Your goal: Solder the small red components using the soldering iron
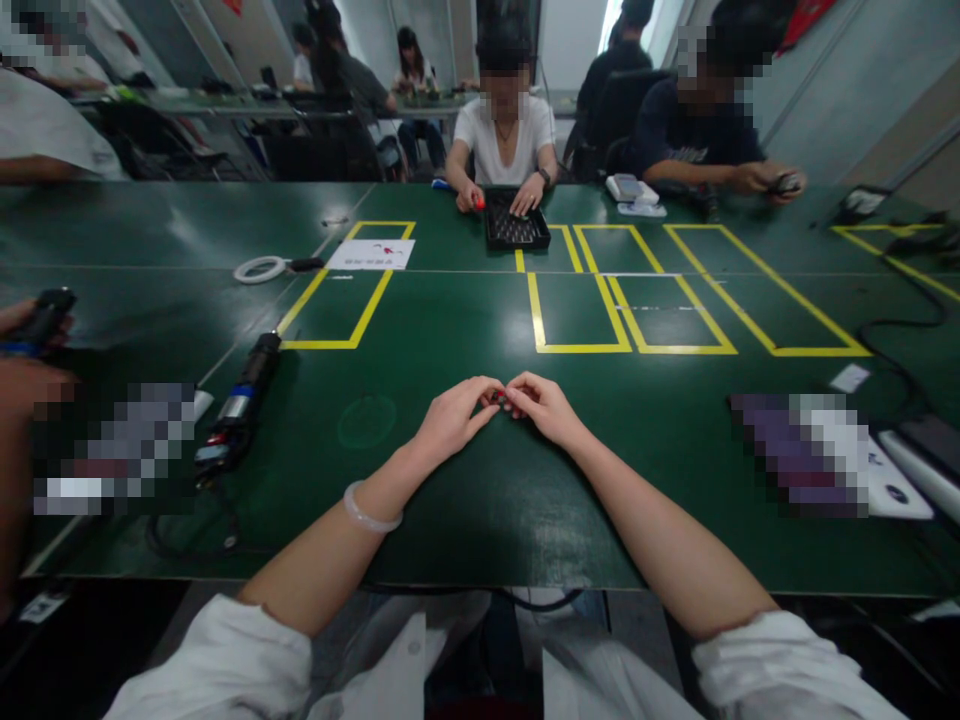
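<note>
Head cam: left hand and right hand both pinching a tiny red piece, fingers pretty much closed, toward the tabletop's near edge.

A small part sits between the left hand and right hand, over the table. A tool lies left of them; beyond, a tray stands right of a paper.

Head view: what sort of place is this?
Probably a shared assembly workshop: a long green worktable marked with yellow tape, a corded power tool lying on it, and a person seated opposite handling a black tray.
</note>
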A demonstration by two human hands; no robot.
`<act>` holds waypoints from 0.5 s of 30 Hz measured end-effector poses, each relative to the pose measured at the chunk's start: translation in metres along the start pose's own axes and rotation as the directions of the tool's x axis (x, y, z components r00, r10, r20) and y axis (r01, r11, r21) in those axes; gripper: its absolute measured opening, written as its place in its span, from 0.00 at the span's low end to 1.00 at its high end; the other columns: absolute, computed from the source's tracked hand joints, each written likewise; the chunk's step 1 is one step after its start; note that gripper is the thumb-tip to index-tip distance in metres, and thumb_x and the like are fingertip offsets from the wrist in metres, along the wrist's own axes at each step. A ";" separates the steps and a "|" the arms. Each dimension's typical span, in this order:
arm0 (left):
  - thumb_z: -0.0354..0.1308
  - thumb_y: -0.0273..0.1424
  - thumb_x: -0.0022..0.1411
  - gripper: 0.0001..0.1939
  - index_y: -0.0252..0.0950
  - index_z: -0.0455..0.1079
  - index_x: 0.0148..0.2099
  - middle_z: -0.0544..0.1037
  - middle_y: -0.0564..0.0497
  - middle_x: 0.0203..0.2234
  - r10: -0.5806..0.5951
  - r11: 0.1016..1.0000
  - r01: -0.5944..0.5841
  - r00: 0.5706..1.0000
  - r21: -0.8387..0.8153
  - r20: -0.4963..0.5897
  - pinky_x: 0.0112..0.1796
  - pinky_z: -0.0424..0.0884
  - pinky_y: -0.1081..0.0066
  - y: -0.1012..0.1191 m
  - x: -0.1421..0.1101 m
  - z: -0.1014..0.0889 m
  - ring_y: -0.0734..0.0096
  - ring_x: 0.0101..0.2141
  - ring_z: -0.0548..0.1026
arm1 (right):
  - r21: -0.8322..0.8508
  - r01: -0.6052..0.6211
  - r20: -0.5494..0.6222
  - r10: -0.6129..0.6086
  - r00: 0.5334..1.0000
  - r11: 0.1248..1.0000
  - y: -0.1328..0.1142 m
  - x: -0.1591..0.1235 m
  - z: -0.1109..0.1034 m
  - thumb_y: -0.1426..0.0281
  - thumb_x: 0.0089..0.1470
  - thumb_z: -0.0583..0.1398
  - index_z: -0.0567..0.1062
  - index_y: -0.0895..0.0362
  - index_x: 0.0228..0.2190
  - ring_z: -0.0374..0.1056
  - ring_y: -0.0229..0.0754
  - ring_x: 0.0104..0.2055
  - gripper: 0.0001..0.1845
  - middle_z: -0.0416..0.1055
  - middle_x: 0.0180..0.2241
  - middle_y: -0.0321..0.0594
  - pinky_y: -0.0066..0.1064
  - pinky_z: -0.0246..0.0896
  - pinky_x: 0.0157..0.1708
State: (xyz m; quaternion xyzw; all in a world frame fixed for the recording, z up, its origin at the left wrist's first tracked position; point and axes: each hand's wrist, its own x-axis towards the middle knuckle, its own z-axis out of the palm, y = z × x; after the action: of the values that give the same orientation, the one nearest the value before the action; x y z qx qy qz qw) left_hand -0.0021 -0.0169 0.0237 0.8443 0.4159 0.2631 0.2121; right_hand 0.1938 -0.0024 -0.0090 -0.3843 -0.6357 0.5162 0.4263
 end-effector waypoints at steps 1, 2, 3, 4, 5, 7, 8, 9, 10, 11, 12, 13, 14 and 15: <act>0.51 0.33 0.65 0.12 0.39 0.66 0.50 0.75 0.49 0.38 0.009 1.000 -0.009 1.000 0.024 0.001 0.43 0.67 0.67 0.000 0.000 0.000 0.67 0.40 0.73 | 0.007 -0.009 0.011 0.009 1.000 1.000 0.000 0.000 0.000 0.53 0.55 0.60 0.70 0.58 0.32 0.65 0.34 0.24 0.19 0.71 0.26 0.36 0.27 0.61 0.27; 0.51 0.34 0.66 0.12 0.39 0.67 0.50 0.75 0.49 0.38 0.012 0.999 -0.012 1.000 0.041 0.001 0.43 0.67 0.67 0.000 0.000 0.000 0.66 0.40 0.73 | 0.011 -0.016 0.021 0.016 1.000 1.000 0.000 0.000 0.000 0.53 0.56 0.59 0.70 0.58 0.32 0.65 0.34 0.24 0.20 0.71 0.25 0.36 0.27 0.61 0.26; 0.51 0.34 0.66 0.11 0.39 0.67 0.49 0.76 0.49 0.38 0.010 0.999 -0.011 1.000 0.050 0.001 0.43 0.67 0.67 0.000 0.000 0.000 0.66 0.40 0.74 | 0.014 -0.019 0.029 0.019 0.999 1.000 0.000 0.000 0.000 0.53 0.56 0.59 0.70 0.58 0.31 0.65 0.34 0.24 0.20 0.71 0.24 0.35 0.27 0.61 0.26; 0.50 0.35 0.66 0.11 0.39 0.67 0.48 0.76 0.49 0.37 0.004 0.999 -0.004 1.000 0.049 -0.001 0.43 0.67 0.67 0.000 0.000 0.000 0.66 0.40 0.74 | 0.019 -0.018 0.032 0.017 0.999 1.000 0.000 0.000 0.000 0.53 0.56 0.59 0.70 0.58 0.31 0.64 0.34 0.23 0.20 0.70 0.24 0.35 0.27 0.61 0.26; 0.50 0.36 0.67 0.11 0.39 0.68 0.47 0.76 0.49 0.37 -0.006 0.999 0.006 1.000 0.041 -0.004 0.43 0.67 0.67 0.001 0.000 0.000 0.66 0.39 0.74 | 0.026 -0.014 0.029 0.013 0.999 1.000 0.001 0.000 0.001 0.53 0.56 0.59 0.70 0.58 0.31 0.64 0.34 0.24 0.19 0.70 0.24 0.35 0.27 0.60 0.26; 0.49 0.37 0.67 0.11 0.39 0.68 0.47 0.76 0.49 0.37 -0.029 1.000 0.029 1.000 0.010 -0.010 0.43 0.67 0.68 0.001 0.001 -0.001 0.66 0.39 0.74 | 0.045 -0.007 0.005 0.007 1.000 0.999 0.001 0.001 0.001 0.54 0.56 0.60 0.70 0.57 0.33 0.64 0.33 0.24 0.18 0.70 0.26 0.35 0.26 0.60 0.26; 0.49 0.37 0.67 0.12 0.39 0.68 0.47 0.76 0.49 0.37 -0.041 0.999 0.041 0.999 -0.006 -0.012 0.43 0.67 0.68 0.001 0.002 -0.002 0.67 0.39 0.74 | 0.052 -0.004 -0.010 0.004 1.000 0.999 0.002 0.001 0.001 0.55 0.55 0.61 0.70 0.57 0.35 0.65 0.33 0.25 0.18 0.70 0.28 0.35 0.26 0.61 0.26; 0.50 0.38 0.67 0.12 0.39 0.68 0.47 0.77 0.49 0.38 -0.054 0.998 0.054 0.998 -0.020 -0.015 0.43 0.68 0.68 0.001 0.002 -0.002 0.67 0.39 0.75 | 0.054 0.001 -0.023 0.000 1.000 0.999 0.002 0.001 0.002 0.56 0.53 0.62 0.69 0.57 0.36 0.65 0.33 0.26 0.18 0.70 0.29 0.35 0.26 0.61 0.26; 0.50 0.38 0.67 0.12 0.39 0.68 0.47 0.77 0.49 0.38 -0.065 0.997 0.065 0.998 -0.033 -0.017 0.43 0.68 0.68 0.000 0.002 -0.003 0.67 0.40 0.75 | 0.053 0.009 -0.031 -0.008 0.999 0.999 0.002 0.001 0.002 0.57 0.52 0.64 0.69 0.56 0.38 0.64 0.33 0.26 0.18 0.70 0.31 0.35 0.26 0.61 0.27; 0.50 0.38 0.67 0.12 0.39 0.68 0.47 0.77 0.49 0.39 -0.076 0.996 0.075 0.997 -0.046 -0.018 0.43 0.68 0.68 0.000 0.002 -0.003 0.67 0.40 0.75 | 0.048 0.020 -0.033 -0.019 0.999 0.999 0.002 0.000 0.002 0.58 0.50 0.65 0.69 0.56 0.39 0.64 0.33 0.27 0.19 0.70 0.32 0.35 0.26 0.61 0.28; 0.50 0.37 0.66 0.12 0.39 0.69 0.47 0.77 0.49 0.39 -0.085 0.995 0.084 0.996 -0.057 -0.019 0.44 0.68 0.68 -0.001 0.002 -0.003 0.67 0.40 0.75 | 0.037 0.033 -0.030 -0.032 0.999 0.999 0.002 0.000 0.003 0.60 0.50 0.65 0.69 0.56 0.39 0.63 0.33 0.27 0.19 0.70 0.32 0.35 0.26 0.60 0.28; 0.51 0.37 0.66 0.12 0.39 0.69 0.47 0.77 0.49 0.39 -0.093 0.994 0.092 0.996 -0.066 -0.018 0.44 0.68 0.68 -0.001 0.002 -0.003 0.67 0.40 0.75 | 0.023 0.044 -0.023 -0.043 0.999 0.999 0.002 0.000 0.003 0.61 0.49 0.66 0.69 0.56 0.39 0.62 0.32 0.26 0.18 0.70 0.32 0.35 0.26 0.59 0.27; 0.51 0.37 0.66 0.12 0.39 0.69 0.47 0.77 0.49 0.39 -0.099 0.992 0.098 0.995 -0.074 -0.015 0.44 0.68 0.68 -0.002 0.002 -0.003 0.67 0.40 0.75 | 0.006 0.050 -0.017 -0.050 0.999 0.999 0.002 0.000 0.003 0.62 0.50 0.65 0.69 0.57 0.39 0.61 0.32 0.26 0.17 0.69 0.32 0.35 0.26 0.58 0.27; 0.51 0.37 0.66 0.12 0.39 0.69 0.47 0.78 0.49 0.39 -0.105 0.991 0.104 0.994 -0.079 -0.009 0.44 0.68 0.68 -0.003 0.002 -0.002 0.67 0.40 0.75 | -0.013 0.050 -0.011 -0.050 0.999 0.999 0.002 0.000 0.003 0.62 0.50 0.65 0.70 0.57 0.38 0.61 0.32 0.26 0.16 0.69 0.32 0.35 0.26 0.57 0.26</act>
State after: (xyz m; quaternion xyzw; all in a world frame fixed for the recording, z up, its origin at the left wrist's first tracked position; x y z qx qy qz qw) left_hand -0.0042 -0.0138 0.0240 0.8106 0.4502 0.2736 0.2557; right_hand 0.1913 -0.0033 -0.0110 -0.3738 -0.6460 0.4990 0.4404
